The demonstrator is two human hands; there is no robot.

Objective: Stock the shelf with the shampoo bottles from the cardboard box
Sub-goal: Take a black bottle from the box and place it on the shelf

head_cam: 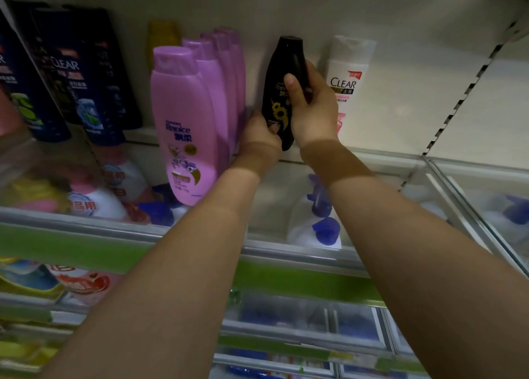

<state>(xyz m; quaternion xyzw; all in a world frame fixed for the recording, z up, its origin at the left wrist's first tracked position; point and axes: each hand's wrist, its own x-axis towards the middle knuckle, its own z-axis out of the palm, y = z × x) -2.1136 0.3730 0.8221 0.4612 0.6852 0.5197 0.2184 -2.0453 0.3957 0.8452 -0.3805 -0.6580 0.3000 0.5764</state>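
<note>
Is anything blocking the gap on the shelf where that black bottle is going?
Nothing visible does. Both the left hand and right hand grip the black bottle over the open stretch of shelf, between the purple bottles and the white Clear bottle.

Upright black shampoo bottle (282, 92) on shelf (372, 153)

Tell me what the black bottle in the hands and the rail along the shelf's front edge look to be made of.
Black bottle: likely glossy moulded plastic; a soft highlight runs down its smooth side and a printed sunflower label sits on it. Both hands, left hand and right hand, hold it.

Front rail: seemingly clear plastic or acrylic; the bottles below show through it.
</note>
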